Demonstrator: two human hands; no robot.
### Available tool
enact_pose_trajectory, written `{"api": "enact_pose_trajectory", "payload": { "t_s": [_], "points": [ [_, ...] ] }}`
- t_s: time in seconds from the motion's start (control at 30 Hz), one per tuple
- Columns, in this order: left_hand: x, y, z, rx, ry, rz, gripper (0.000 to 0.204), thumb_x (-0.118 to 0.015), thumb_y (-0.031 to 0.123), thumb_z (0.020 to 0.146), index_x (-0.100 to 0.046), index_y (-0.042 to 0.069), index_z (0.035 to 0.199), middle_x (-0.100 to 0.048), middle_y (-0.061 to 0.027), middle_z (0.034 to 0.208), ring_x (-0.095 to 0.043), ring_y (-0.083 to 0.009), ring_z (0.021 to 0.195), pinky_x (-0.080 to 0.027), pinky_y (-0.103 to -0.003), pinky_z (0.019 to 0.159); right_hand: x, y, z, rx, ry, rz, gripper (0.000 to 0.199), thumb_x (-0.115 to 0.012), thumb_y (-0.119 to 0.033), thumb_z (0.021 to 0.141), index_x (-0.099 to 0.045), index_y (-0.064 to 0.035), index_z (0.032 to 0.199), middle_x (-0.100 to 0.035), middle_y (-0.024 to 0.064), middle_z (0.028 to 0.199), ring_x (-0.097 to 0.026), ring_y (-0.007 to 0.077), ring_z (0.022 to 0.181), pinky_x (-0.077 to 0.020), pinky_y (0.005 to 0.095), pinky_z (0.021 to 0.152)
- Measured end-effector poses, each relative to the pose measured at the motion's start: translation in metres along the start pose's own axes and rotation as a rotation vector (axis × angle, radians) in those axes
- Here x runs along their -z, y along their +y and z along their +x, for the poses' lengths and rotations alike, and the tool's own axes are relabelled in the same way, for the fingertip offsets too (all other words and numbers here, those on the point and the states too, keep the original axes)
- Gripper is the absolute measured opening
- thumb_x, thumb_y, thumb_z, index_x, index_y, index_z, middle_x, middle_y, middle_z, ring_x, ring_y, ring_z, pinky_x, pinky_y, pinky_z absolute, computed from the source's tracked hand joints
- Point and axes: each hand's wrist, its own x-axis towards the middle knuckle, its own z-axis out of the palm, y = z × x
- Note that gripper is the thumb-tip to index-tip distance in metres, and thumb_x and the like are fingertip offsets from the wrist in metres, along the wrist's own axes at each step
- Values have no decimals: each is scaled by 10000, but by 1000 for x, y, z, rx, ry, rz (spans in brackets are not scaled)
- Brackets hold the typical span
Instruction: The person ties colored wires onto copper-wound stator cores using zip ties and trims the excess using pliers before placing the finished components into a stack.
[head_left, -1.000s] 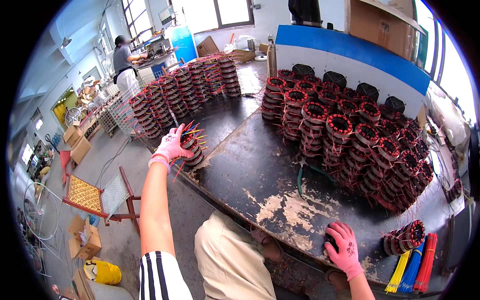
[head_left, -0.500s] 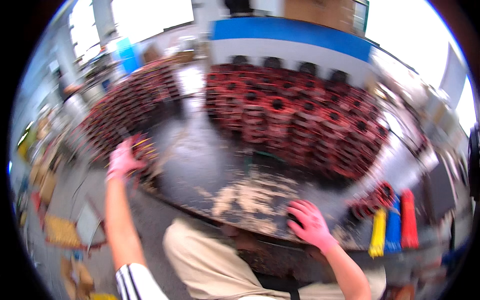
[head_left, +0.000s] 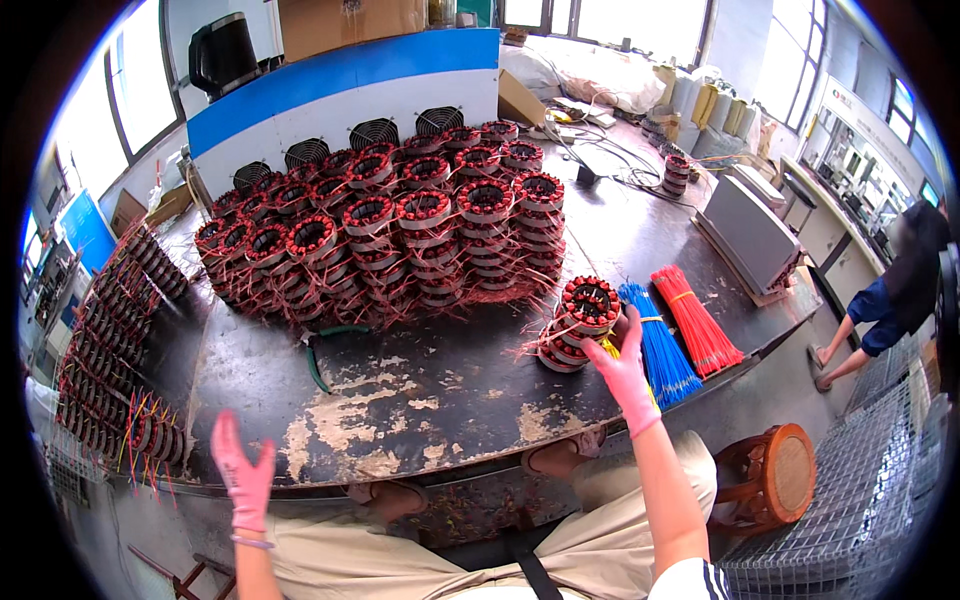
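**One head camera, looking down across the table**

A single fisheye view from the person's head looks down and forward over the dark, worn table, with its near edge close below. The person's own arms enter from the lower edge. Stacks of wound motor stators fill the middle distance. A blue-and-white panel stands far behind them. Straight edges bend toward the rim.

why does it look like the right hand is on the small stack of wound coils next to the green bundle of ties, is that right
Nearly: the head view shows the right hand on the small stack of wound coils, but the bundle of ties beside it is blue, not green.
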Motion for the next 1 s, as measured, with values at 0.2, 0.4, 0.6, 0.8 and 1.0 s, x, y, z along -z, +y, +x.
{"api": "enact_pose_trajectory", "payload": {
  "t_s": [0.2, 0.4, 0.6, 0.8, 1.0],
  "points": [
    [-51, 59, -10, -55, -196, 59, 847, -809, 314, 806, -412, -10, 1481, -443, -212, 1493, -422, -404, 1362, -332, -491, 1147, -14, -33, 19, -149, -246, 129, 776, -837, -134, 817, -425, -83, 1474, -592, 55, 1375, -554, 184, 1265, -425, 363, 1105],
    [-55, 55, -14, -34, -206, 27, 823, -788, 322, 824, -411, -2, 1480, -451, -202, 1486, -429, -399, 1354, -325, -493, 1150, -69, -33, -19, -175, -275, 144, 888, -893, -101, 730, -387, -58, 1459, -592, 77, 1357, -578, 180, 1236, -477, 359, 1065],
    [-51, 64, -12, -11, -227, 34, 815, -783, 339, 820, -429, -2, 1470, -468, -202, 1474, -430, -398, 1356, -326, -493, 1155, -163, -43, -43, -159, -358, 295, 913, -906, -140, 724, -354, -24, 1442, -581, 104, 1356, -586, 184, 1217, -480, 353, 1057],
    [-51, 65, -11, -34, -232, 32, 793, -776, 344, 827, -440, 17, 1467, -479, -193, 1470, -444, -396, 1346, -328, -492, 1156, -234, -52, -45, -187, -326, 172, 939, -921, -181, 688, -365, 14, 1419, -565, 132, 1341, -580, 203, 1211, -471, 349, 1053],
    [-49, 66, -10, -58, -235, 12, 768, -774, 321, 831, -450, 7, 1453, -481, -193, 1463, -455, -391, 1338, -345, -483, 1141, -259, -44, -41, -165, -321, 155, 883, -894, -216, 736, -383, 2, 1423, -571, 123, 1344, -569, 204, 1223, -462, 365, 1057]
  ]
}}
